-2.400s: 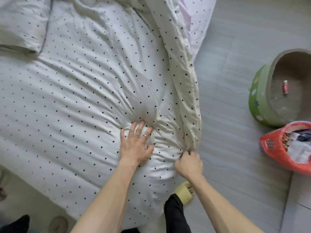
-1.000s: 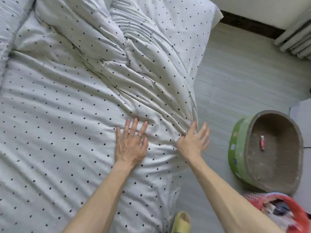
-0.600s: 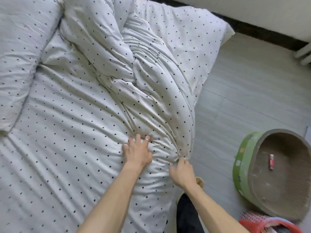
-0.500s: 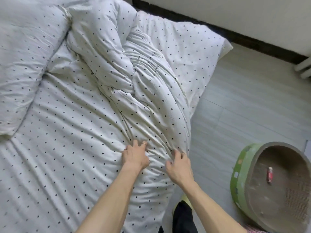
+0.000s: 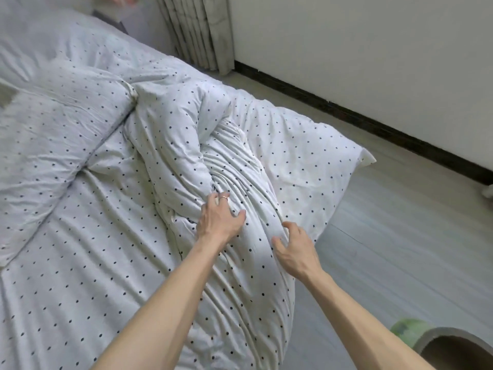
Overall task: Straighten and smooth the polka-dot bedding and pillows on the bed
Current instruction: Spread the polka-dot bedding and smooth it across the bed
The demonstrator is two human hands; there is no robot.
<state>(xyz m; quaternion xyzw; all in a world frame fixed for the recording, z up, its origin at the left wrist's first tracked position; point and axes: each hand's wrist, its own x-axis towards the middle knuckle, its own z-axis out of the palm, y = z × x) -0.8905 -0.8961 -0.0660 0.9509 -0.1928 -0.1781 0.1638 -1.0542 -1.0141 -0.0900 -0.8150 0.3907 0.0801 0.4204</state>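
Observation:
A white duvet with black dots covers the bed, bunched into a thick twisted ridge running toward the far end. My left hand, with a ring on one finger, digs its curled fingers into the near end of that ridge. My right hand rests on the duvet's right side with fingers bent and spread, holding nothing. A dotted pillow lies at the left. The duvet's far right corner hangs over the bed's edge.
Grey plank floor runs along the bed's right side. A white wall with a dark skirting board stands beyond it, and a curtain hangs at the far end. A green-sided oval tub sits at the bottom right.
The view has lifted toward the far wall. Both hands have slid farther up the bunched ridge; the right hand has let go of the duvet edge and spread.

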